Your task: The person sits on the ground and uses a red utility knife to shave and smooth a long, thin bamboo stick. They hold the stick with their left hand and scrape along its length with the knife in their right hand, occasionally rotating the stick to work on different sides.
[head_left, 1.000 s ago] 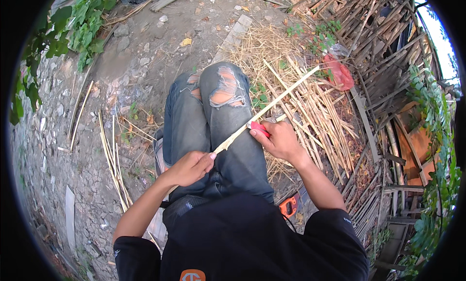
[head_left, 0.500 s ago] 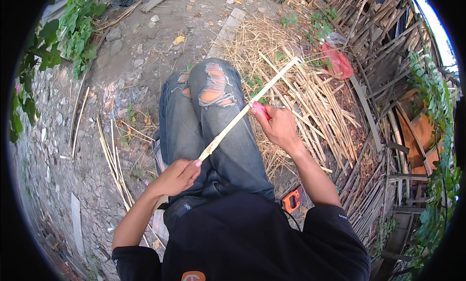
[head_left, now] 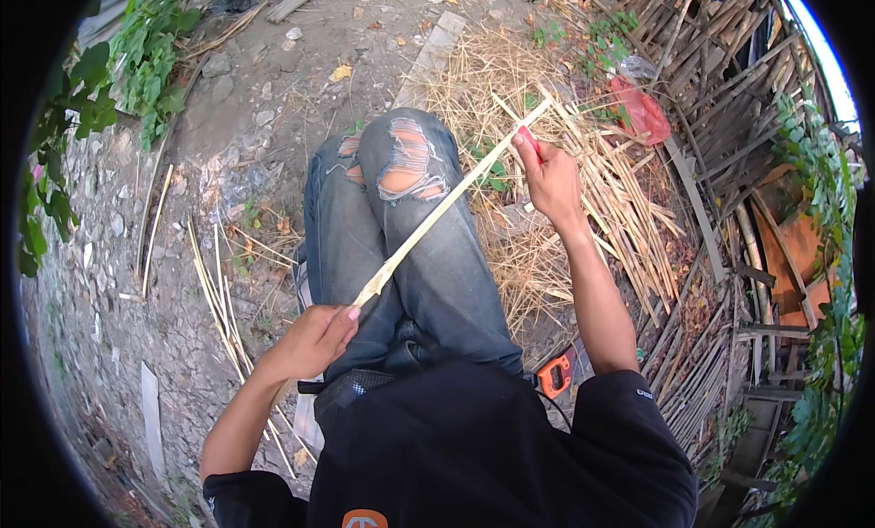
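Observation:
A long pale wooden stick [head_left: 437, 216] slants across my thighs, its near end low on the left and its far end up over the pile on the right. My left hand [head_left: 319, 341] is closed round the near part, just below a frayed, peeled spot. Toward the far end, my right hand [head_left: 551, 174] is closed round a small red-handled tool [head_left: 528, 143] pressed against the stick, thumb on top. The tool's working edge is hidden by the fingers and the stick.
A heap of pale split sticks [head_left: 629, 222] and straw shavings [head_left: 483, 81] lies right of my knees. A few thin sticks [head_left: 219, 300] lie on the left. An orange-handled saw [head_left: 553, 376] is beside my right hip. Stacked wood [head_left: 638, 17] and a red plastic bag [head_left: 640, 111] stand beyond.
My right hand has slid with the red-handled tool up along the stick, away from me, toward its far end. My left hand has shifted slightly down and left, still gripping the stick.

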Motion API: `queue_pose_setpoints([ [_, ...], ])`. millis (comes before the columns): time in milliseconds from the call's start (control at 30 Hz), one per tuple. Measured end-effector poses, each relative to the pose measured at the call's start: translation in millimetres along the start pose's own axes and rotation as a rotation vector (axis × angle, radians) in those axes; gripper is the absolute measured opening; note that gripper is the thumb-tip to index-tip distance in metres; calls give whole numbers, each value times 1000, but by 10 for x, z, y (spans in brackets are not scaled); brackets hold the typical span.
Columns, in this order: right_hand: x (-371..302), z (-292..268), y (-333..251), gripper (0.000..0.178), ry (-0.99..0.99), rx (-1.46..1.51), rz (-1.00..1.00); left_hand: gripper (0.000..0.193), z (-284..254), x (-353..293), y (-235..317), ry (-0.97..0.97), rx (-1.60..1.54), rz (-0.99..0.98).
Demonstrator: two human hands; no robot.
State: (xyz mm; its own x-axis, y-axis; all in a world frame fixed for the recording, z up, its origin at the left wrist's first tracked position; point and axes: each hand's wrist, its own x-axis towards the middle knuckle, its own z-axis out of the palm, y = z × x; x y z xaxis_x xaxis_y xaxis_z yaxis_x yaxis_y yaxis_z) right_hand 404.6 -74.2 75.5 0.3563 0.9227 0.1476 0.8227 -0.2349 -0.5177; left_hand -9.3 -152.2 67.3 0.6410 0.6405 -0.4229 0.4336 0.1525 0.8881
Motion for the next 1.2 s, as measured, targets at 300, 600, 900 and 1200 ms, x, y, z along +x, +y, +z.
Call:
queue_pose_setpoints([
  [300,667,-731,1858,75,555,283,294,59,-112,-438,-599,-106,9,-70],
  [600,93,-564,427,42,133,933,78,56,74,57,-156,-66,-338,39],
  [900,-778,-495,-1103,28,-239,1040,-380,51,534,644,1073,174,-527,560],
  [1200,-613,-1247,-1340,20,84,297,-627,42,450,580,1410,672,237,936],
])
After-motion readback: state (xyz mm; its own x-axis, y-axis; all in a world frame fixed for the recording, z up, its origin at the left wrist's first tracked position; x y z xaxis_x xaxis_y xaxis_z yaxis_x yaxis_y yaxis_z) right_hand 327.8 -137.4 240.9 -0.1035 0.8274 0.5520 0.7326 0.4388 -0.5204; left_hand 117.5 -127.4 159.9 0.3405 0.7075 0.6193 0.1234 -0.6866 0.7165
